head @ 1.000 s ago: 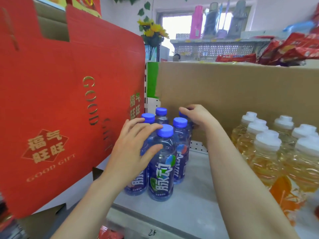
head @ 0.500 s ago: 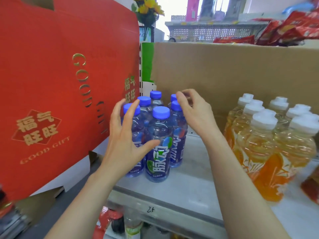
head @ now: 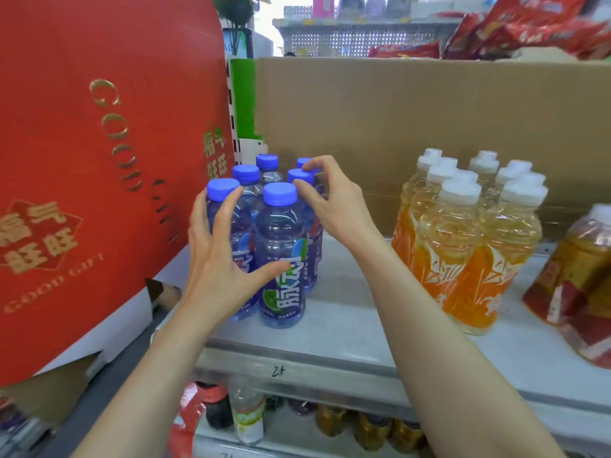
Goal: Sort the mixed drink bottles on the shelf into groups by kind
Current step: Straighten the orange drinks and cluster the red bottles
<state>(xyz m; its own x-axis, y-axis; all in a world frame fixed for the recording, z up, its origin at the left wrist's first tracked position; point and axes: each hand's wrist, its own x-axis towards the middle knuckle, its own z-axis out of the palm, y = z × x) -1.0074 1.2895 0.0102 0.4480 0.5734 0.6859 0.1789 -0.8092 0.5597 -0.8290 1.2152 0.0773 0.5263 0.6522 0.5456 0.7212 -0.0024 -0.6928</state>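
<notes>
Six blue-capped bottles (head: pixel 280 246) stand upright in a tight two-by-three cluster toward the left end of the grey shelf (head: pixel 347 319), close to its front edge. Each is clear blue-tinted plastic with a dark blue label bearing white characters and a green mark; contents read as a clear liquid. The left hand (head: pixel 218 259) is released, its fingers splayed and nearly straight against the front-left bottle, fingertips by its cap, thumb resting on the label of the front-centre bottle. The right hand (head: pixel 334 206) arches over the right-hand row with fingers curled, its fingertips at the caps; whether it pinches a cap or merely touches cannot be told. Right of the shelf's middle, well apart from the blue group, stand six orange drink bottles (head: pixel 459 246) with white caps, pale yellow liquid and orange labels, packed together. At the shelf's right end sits a film-wrapped pack (head: pixel 582 269) of amber bottles with red labels, blurred. A brown cardboard carton (head: pixel 396 127) spans the back of the shelf; red snack packets (head: pixel 529 28) show above its top edge. A red gift box (head: pixel 99 160) with gold lettering stands at the shelf's left end. Below the shelf, assorted bottles (head: pixel 248 414) occupy a lower tier.
</notes>
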